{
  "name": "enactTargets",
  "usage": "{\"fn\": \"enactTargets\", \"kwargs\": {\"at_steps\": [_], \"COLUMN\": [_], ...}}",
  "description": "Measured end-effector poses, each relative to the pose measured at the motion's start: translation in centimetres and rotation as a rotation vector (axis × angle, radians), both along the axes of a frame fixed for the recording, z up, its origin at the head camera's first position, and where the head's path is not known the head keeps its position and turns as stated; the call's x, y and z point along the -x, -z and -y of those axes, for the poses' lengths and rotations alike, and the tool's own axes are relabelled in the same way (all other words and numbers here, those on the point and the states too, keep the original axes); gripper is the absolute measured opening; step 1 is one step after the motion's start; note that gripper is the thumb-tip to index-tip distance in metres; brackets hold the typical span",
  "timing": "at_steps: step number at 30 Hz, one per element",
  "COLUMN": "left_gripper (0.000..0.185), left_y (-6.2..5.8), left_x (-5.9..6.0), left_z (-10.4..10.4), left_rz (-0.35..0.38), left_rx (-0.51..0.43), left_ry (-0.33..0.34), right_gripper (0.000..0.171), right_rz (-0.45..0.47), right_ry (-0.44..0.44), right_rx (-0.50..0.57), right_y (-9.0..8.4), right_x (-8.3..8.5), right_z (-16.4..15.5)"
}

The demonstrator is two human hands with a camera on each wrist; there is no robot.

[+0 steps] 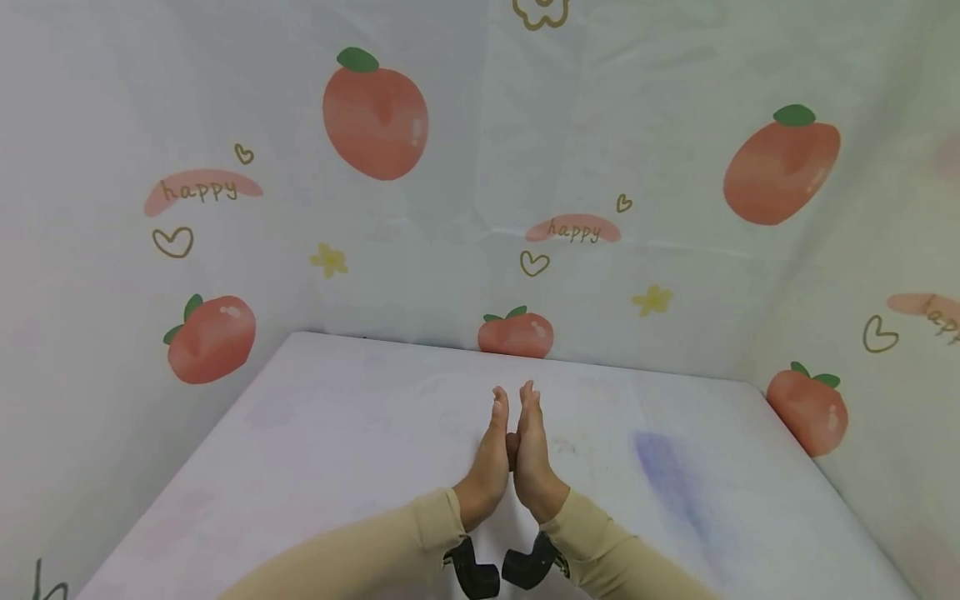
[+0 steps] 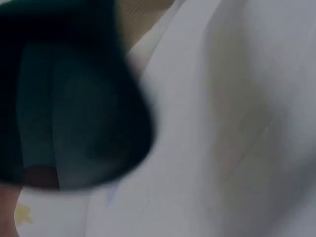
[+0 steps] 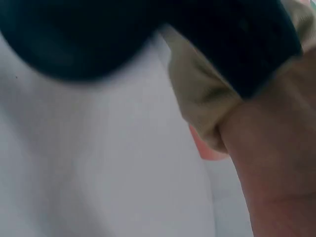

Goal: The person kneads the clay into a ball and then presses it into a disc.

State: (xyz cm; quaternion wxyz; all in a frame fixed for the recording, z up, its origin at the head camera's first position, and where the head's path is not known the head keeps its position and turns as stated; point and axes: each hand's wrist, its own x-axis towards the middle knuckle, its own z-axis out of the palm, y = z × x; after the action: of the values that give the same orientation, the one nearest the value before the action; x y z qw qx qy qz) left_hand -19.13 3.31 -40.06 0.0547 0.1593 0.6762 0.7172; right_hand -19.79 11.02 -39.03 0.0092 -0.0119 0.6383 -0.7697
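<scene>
1. Pressing palm to palm, the left hand (image 1: 491,454) and right hand (image 1: 534,454) stand edge-down on the desk (image 1: 300,433), fingers straight, aimed at the far edge.
2. Nothing shows between them.
3. Both wrist views are blurred.

Table (image 1: 315,433) bounded by cloth walls: back wall (image 1: 465,208) along the far edge, left wall (image 1: 75,333) and right wall (image 1: 885,275) along the sides. Passage is closed on those three sides. Left hand (image 1: 491,454) and right hand (image 1: 531,454) are pressed together, palms touching, over the table's middle; bare surface is seen to either side and ahead of them.
</scene>
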Motion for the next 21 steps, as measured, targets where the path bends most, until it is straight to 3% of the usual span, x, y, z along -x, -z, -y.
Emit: {"fn": "enactTargets", "kwargs": {"at_steps": [4, 10, 21], "left_gripper": [0.068, 0.074, 0.074], "left_y": [0.0, -0.2, -0.5], "left_x": [0.9, 1.9, 2.6], "left_z": [0.1, 0.0, -0.1], "left_rz": [0.050, 0.055, 0.093], "left_rx": [-0.008, -0.041, -0.102], "left_ry": [0.009, 0.018, -0.031], "right_gripper": [0.072, 0.072, 0.069], "right_rz": [-0.010, -0.059, -0.111], "right_ry": [-0.014, -0.067, -0.120], "right_rx": [-0.003, 0.029, 0.008], "right_y": [0.0, -0.7, -1.4], "right_x": [-0.5, -1.0, -2.0], "right_z": [-0.2, -0.7, -0.8]}}
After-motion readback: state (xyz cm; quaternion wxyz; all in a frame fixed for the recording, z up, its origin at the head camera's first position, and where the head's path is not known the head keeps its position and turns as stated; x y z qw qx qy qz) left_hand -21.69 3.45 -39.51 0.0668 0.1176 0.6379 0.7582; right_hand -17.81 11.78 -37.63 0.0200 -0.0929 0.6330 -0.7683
